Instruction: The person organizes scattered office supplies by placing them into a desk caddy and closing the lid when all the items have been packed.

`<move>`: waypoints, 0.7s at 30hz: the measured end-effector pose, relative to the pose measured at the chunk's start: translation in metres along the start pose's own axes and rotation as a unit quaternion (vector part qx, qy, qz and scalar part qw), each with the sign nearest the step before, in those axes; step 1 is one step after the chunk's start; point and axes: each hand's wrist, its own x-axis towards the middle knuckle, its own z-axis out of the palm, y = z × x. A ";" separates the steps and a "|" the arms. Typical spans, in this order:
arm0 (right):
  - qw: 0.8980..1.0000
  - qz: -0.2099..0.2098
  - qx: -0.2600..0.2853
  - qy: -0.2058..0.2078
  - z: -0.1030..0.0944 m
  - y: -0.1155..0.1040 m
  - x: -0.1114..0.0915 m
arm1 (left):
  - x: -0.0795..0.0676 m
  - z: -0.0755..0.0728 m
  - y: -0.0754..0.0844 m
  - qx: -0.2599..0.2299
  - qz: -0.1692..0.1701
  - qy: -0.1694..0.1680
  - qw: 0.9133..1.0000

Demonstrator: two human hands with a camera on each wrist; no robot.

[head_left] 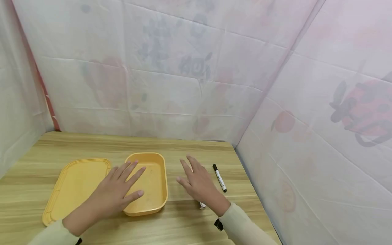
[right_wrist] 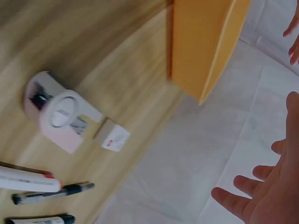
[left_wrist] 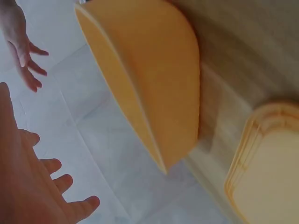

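A yellow plastic box without its cover stands on the table, its inside bare in the head view. My left hand hovers over the box's left side, fingers spread and holding nothing. To the left lies a flat yellow lid, partly behind that hand. My right hand hangs in the air right of the box, fingers apart, also holding nothing. Below it, the right wrist view shows a pink tape dispenser and a small white block; the head view has them mostly hidden.
A black-and-white marker lies at the right of the wooden table. Near it in the right wrist view are a white tube-like marker with a red band and a dark pen. Printed cloth walls enclose the table.
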 end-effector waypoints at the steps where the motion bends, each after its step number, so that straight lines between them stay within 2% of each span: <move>1: 1.000 0.010 0.008 0.001 0.003 0.002 -0.002 | -0.003 0.004 0.001 -0.002 0.002 0.008 1.000; 5: 0.998 0.049 0.028 -0.002 0.014 0.011 -0.010 | -0.012 0.017 0.008 -0.036 -0.020 0.026 0.999; 7: 0.997 0.064 0.031 -0.004 0.021 0.015 -0.013 | -0.018 0.022 0.011 -0.077 -0.058 0.016 0.995; 10: 0.996 0.082 0.039 0.000 0.031 0.021 -0.019 | -0.026 0.027 0.014 -0.135 -0.124 0.002 0.983; 12: 0.995 0.095 0.044 0.004 0.036 0.024 -0.022 | -0.032 0.030 0.016 -0.168 -0.167 -0.001 0.972; 15: 0.993 0.115 0.039 0.004 0.044 0.028 -0.027 | -0.038 0.033 0.017 -0.215 -0.211 0.006 0.953; 18: 0.991 0.131 0.032 -0.001 0.049 0.030 -0.030 | -0.042 0.036 0.019 -0.275 -0.248 0.017 0.929; 21: 0.989 0.147 0.031 -0.004 0.054 0.031 -0.032 | -0.043 0.040 0.020 -0.331 -0.269 0.025 0.904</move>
